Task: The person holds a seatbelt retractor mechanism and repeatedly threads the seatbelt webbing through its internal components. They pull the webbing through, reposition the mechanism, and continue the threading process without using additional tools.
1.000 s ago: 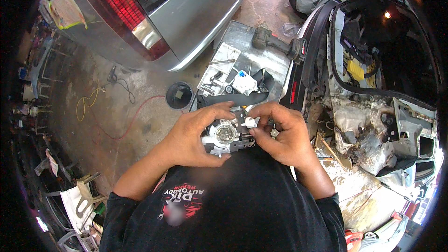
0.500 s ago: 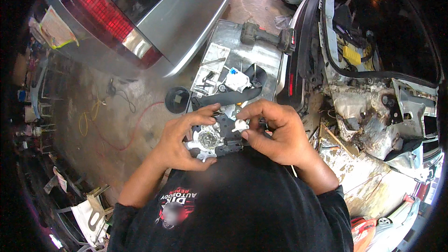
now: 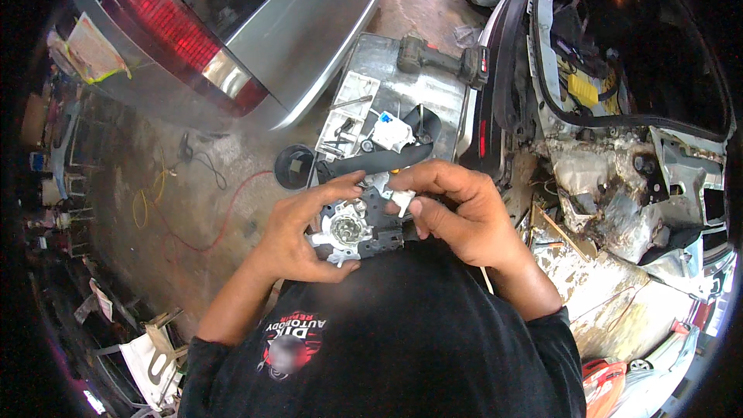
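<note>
My left hand [image 3: 303, 234] is closed round the left end of a mechanical assembly, held in front of my dark shirt. That assembly has a white round housing [image 3: 345, 229] with a greasy-looking open centre, joined to a dark plate [image 3: 385, 234] on its right. Between the fingertips of my right hand [image 3: 467, 215] is a small white plastic piece [image 3: 402, 199] with a narrow stem pointing down. The piece is just above the dark plate, right of the housing; whether it touches the plate I cannot tell. My right fingers partly hide the plate's right end.
Beyond my hands, a metal-topped work surface [image 3: 379, 50] carries a cordless power tool [image 3: 437, 60], a white tray [image 3: 361, 85], a white box-like part [image 3: 393, 131] and a long black piece [image 3: 379, 161]. A black bucket [image 3: 294, 164] stands left. Vehicles [image 3: 309, 54] flank the surface.
The small white piece has turned in my right fingertips, its stem swinging from lower left to downward. My right fingers shifted slightly; my left hand keeps its hold on the assembly.
</note>
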`<state>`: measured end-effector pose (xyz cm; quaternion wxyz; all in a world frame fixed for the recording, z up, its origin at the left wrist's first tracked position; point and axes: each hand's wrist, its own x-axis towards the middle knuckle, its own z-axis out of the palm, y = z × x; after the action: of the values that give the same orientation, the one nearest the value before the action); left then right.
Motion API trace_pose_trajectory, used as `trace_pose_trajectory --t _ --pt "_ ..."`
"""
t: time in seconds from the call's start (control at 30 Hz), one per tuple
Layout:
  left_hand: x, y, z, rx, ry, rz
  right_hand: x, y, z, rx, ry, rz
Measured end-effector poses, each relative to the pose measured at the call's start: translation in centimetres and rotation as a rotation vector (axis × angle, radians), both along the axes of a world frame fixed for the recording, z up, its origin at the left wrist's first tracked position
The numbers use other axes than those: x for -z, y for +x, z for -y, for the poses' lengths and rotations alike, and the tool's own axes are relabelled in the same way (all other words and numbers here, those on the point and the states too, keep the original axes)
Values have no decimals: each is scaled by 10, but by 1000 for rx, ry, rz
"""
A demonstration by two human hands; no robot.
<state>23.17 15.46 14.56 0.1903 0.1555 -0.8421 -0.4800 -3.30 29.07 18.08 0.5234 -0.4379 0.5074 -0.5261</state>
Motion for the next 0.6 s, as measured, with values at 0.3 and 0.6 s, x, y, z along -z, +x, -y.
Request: trace_pose_trajectory --t 0.3,0.6 --pt "-5 -5 -1 -13 -25 19 1 -19 8 1 232 315" --pt "-5 -10 1 -24 -48 7 0 -23 15 -25 272 488"
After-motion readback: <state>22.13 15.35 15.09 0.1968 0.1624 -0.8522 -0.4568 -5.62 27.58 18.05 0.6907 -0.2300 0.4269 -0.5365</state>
